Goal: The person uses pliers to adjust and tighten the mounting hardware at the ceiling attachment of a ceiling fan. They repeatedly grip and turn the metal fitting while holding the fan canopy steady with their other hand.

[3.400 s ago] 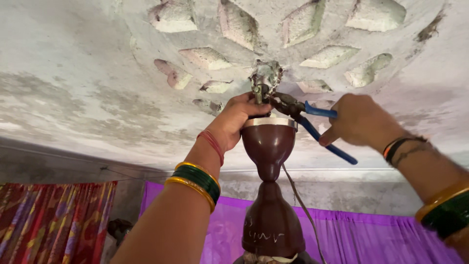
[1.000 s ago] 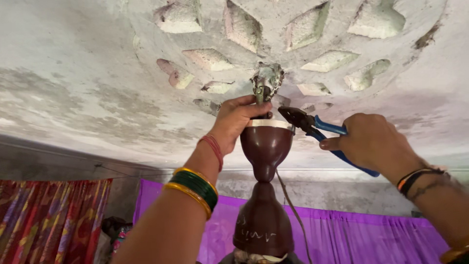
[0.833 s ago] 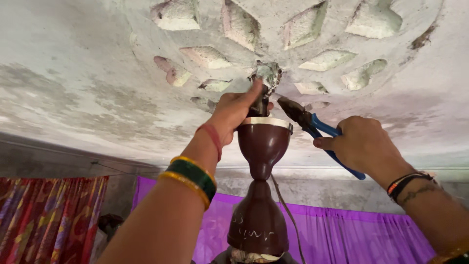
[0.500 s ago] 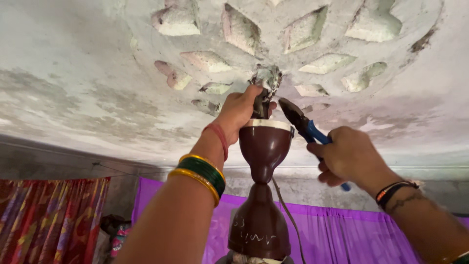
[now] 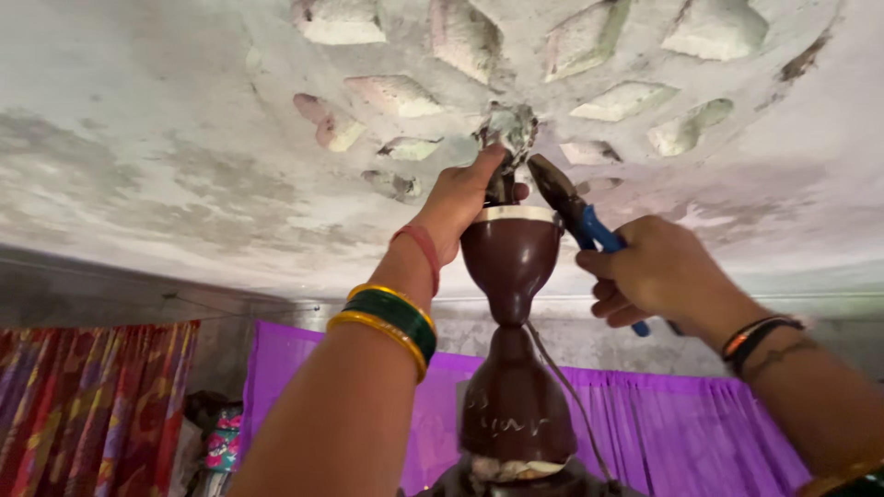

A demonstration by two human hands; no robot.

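Item one: your left hand (image 5: pixel 460 198), raised to the ceiling (image 5: pixel 138 110), fingers curled over the top of the brown fan cup (image 5: pixel 511 253), with the thumb reaching up to the metal hook (image 5: pixel 509 129) set in the plaster. How tightly it grips, you cannot tell; it touches the cup's silver rim. Green and gold bangles (image 5: pixel 387 322) and a red thread sit on that wrist.

Item two: your right hand (image 5: pixel 658 271), closed firmly around the blue handles of the pliers (image 5: pixel 575 207). The dark nose of the pliers points up and left, its tip just beside the hook and the top of the cup.

Item three: the fan cup, upright, hanging directly below the hook, narrowing to a waist and widening again into a lower brown cover (image 5: pixel 511 410). A thin wire (image 5: pixel 562 387) runs down its right side.

Item four: surroundings. Patterned plaster recesses ring the hook. Purple curtain (image 5: pixel 700 433) behind; red patterned curtain (image 5: pixel 92 405) at far left.
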